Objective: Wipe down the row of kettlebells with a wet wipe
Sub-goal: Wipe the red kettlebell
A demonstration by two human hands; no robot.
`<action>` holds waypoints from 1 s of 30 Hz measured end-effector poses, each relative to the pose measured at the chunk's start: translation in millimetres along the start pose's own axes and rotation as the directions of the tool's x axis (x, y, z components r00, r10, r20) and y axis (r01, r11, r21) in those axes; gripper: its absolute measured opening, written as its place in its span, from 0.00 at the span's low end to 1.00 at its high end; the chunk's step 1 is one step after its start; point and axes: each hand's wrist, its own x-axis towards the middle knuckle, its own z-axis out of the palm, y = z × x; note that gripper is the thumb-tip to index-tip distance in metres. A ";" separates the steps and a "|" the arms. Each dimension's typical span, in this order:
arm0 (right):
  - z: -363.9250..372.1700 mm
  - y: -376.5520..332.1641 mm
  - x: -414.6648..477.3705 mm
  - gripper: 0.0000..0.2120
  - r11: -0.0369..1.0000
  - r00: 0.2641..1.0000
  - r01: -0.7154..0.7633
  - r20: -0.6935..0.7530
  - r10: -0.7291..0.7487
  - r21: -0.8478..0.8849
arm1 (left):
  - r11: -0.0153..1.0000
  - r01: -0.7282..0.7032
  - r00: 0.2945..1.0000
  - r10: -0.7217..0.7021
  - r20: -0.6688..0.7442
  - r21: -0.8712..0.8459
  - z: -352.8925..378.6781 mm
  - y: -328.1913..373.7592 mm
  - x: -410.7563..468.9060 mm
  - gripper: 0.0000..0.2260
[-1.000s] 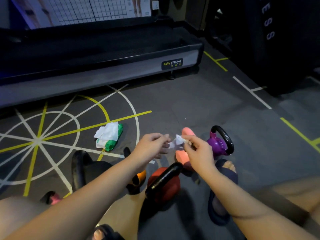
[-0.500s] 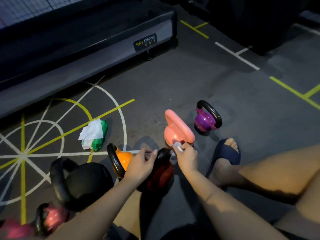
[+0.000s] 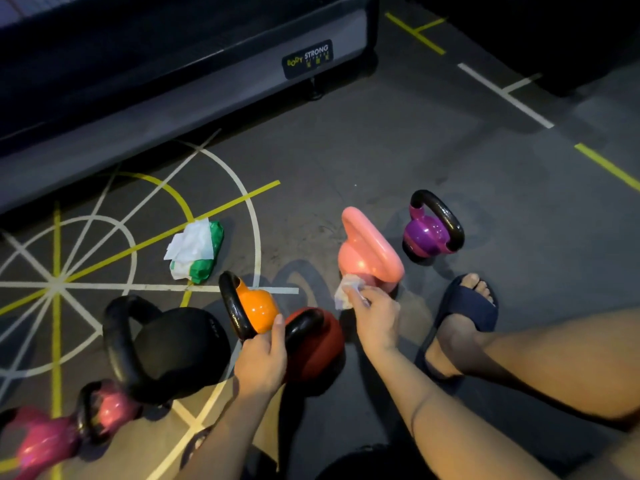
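Your right hand [image 3: 375,318]: pinching a crumpled wet wipe [image 3: 348,289] against the near base of the pink kettlebell [image 3: 367,247]; your left hand [image 3: 261,362]: gripping the red kettlebell [image 3: 322,344] by its handle.

Just beyond the gripped, crumpled white cloth wipe [image 3: 347,289], the salmon-pink kettlebell [image 3: 369,249] gleams glossy and smooth, while the big black kettlebell [image 3: 180,344] looks matt.

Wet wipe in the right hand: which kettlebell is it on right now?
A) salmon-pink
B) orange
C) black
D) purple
A: the right hand pinches the wet wipe against the base of the salmon-pink kettlebell. The purple kettlebell stands apart beyond it, untouched.
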 end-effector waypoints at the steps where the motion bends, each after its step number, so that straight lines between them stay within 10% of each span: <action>1: 3.2 -8.1 -6.0 0.12 0.999 0.998 0.016 0.052 -0.019 0.041 | 1.000 -0.001 1.000 0.001 -0.014 -0.021 -1.5 -7.9 -0.5 0.31; 10: -6.5 -2.8 -35.8 0.07 0.959 0.841 0.280 0.469 -0.271 0.053 | 0.997 -0.054 0.998 0.053 -0.030 -0.056 -7.2 -23.8 24.4 0.36; 14: 2.7 -13.4 -6.4 0.23 0.939 0.767 0.341 0.565 -0.303 0.040 | 0.996 -0.089 0.996 0.089 -0.008 -0.031 -8.2 -19.6 24.8 0.33; 19: 36.5 -6.4 -9.5 0.28 0.894 0.753 0.445 0.564 -0.339 -0.057 | 0.993 -0.120 0.993 0.120 0.012 0.008 -9.0 -14.4 19.4 0.31; 25: 49.6 -10.5 -10.7 0.24 0.979 0.837 0.179 0.507 -0.206 0.102 | 0.989 -0.135 0.991 0.134 0.016 0.053 -7.6 -4.1 17.8 0.28; 30: 52.3 -34.9 -25.7 0.09 0.830 0.764 0.558 0.401 -0.505 -0.018 | 0.989 -0.141 0.990 0.140 0.030 0.052 -14.0 0.0 21.4 0.27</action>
